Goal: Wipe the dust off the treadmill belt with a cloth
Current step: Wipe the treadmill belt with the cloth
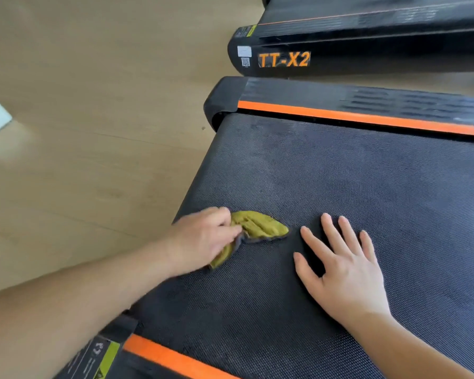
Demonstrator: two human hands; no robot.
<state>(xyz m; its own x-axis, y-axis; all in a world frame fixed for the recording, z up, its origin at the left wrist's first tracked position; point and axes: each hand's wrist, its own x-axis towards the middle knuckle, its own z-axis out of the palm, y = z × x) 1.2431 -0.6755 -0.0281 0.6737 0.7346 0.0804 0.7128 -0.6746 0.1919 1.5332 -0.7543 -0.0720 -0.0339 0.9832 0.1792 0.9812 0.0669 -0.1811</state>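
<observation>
At the left we see pale wooden floor (pixel 93 160). Our left hand (pixel 203 239) reaches over the end edge of the black treadmill belt (pixel 367 187), fingers curled around a bunched yellow-green cloth (pixel 260 224) lying on the belt near that edge. Just right of the cloth, not touching it, our right hand (pixel 342 272) lies flat on the belt, fingers straight and spread. Farther off, an orange-striped side rail (pixel 340 116) borders the belt, and behind it stands a second treadmill (pixel 367 50) marked TT-X2.
</observation>
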